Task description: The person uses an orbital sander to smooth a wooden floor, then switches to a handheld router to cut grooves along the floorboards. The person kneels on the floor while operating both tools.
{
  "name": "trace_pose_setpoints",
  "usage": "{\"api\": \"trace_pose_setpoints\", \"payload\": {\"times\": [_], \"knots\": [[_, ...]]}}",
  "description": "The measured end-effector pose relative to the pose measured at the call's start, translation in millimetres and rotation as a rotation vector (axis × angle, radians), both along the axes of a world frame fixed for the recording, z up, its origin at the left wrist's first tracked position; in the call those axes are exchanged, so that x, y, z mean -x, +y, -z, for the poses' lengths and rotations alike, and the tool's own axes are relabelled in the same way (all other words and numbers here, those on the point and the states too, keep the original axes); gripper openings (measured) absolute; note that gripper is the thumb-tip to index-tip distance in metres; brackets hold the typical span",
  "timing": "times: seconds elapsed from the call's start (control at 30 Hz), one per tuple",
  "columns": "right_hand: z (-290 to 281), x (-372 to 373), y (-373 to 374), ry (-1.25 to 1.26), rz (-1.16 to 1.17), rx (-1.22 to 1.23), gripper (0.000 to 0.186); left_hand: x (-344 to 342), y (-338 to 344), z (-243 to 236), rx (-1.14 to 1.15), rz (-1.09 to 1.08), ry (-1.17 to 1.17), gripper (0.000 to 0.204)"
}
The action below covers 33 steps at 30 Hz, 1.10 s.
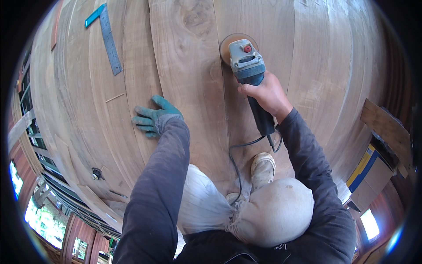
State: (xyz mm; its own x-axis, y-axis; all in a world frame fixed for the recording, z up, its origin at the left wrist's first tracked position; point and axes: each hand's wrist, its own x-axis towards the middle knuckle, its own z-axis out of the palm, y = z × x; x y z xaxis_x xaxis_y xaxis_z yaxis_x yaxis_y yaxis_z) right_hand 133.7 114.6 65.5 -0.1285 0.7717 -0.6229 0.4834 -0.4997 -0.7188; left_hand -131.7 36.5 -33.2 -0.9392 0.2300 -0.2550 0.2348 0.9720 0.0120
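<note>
My bare right hand (pixel 268 94) wraps around the body of an angle grinder (pixel 252 75), dark with a pale grey head and a red button. Its round brownish disc (pixel 227 46) lies over the seam between two wide wooden planks (pixel 189 88); whether it touches the wood I cannot tell. On the planks to the left, my left hand (pixel 157 116) rests with fingers spread, in a green and grey work glove, holding nothing. A black power cord (pixel 246 144) runs from the grinder's rear back between my legs, past my shoe (pixel 263 169).
A metal try square (pixel 110 42) with a teal handle lies at the far left. Nearer are a thin wood sliver (pixel 115 97), a small dark round object (pixel 96 174) and a pen-like stick (pixel 118 193). A cardboard box (pixel 371 180) and a loose board (pixel 387 130) stand at the right.
</note>
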Motion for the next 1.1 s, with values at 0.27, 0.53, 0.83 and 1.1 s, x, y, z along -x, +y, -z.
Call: {"api": "trace_pose_setpoints", "payload": {"times": [0.27, 0.53, 0.83, 1.1], "knots": [[-17, -10, -53, -0.089, -0.007, 0.075, 0.053, 0, -3, 11, 0.013, 0.012, 0.106, 0.089], [-11, -12, -68, -0.067, -0.031, 0.083, 0.053, 0, -3, 10, 0.003, 0.011, 0.1, 0.089], [-7, -12, -63, -0.057, -0.048, 0.083, 0.054, -3, 0, 6, 0.017, 0.01, 0.095, 0.088], [-8, -10, -57, -0.101, -0.075, 0.081, 0.057, -2, 0, 5, 0.029, 0.012, 0.088, 0.088]]}}
